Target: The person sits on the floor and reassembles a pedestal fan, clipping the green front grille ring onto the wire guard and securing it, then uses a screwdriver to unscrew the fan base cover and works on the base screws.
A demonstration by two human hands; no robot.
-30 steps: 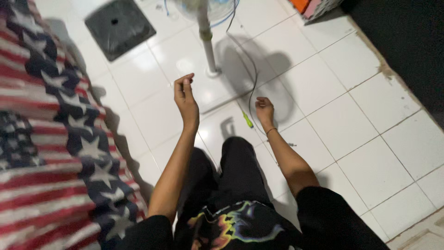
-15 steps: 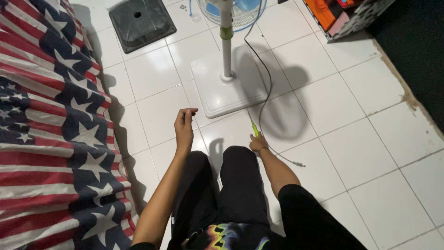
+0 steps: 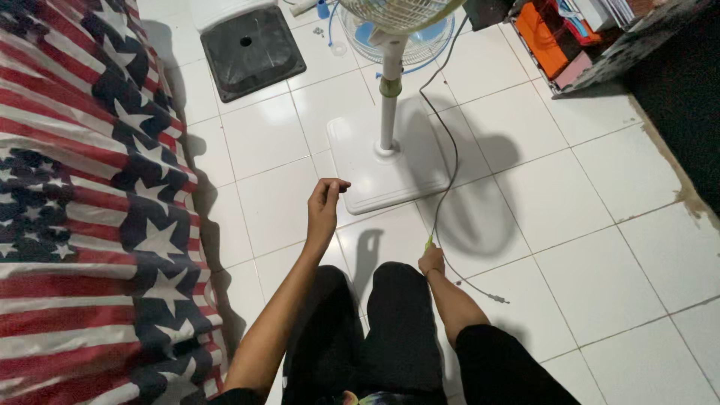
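My left hand (image 3: 325, 205) is raised above the white tiled floor, fingers loosely curled, nothing in it. It hovers just left of the white square base (image 3: 375, 169) of a standing fan (image 3: 388, 90). My right hand (image 3: 431, 261) rests low beside my knee, closed on a thin green-handled tool (image 3: 428, 244) whose tip points toward the fan base. The fan's grey cord (image 3: 448, 161) trails down past this hand to a loose end on the tiles. My legs in black trousers (image 3: 390, 330) stretch forward between both arms.
A bed with a stars-and-stripes cover (image 3: 82, 225) fills the left side. A black square base plate (image 3: 251, 51) lies at the back. A shelf with orange items (image 3: 570, 41) stands at the back right, next to a dark mat (image 3: 686, 112).
The view has tilted up, showing more of the fan. My left hand has curled its fingers and drawn nearer the fan base. My right hand stays low on the green tool.
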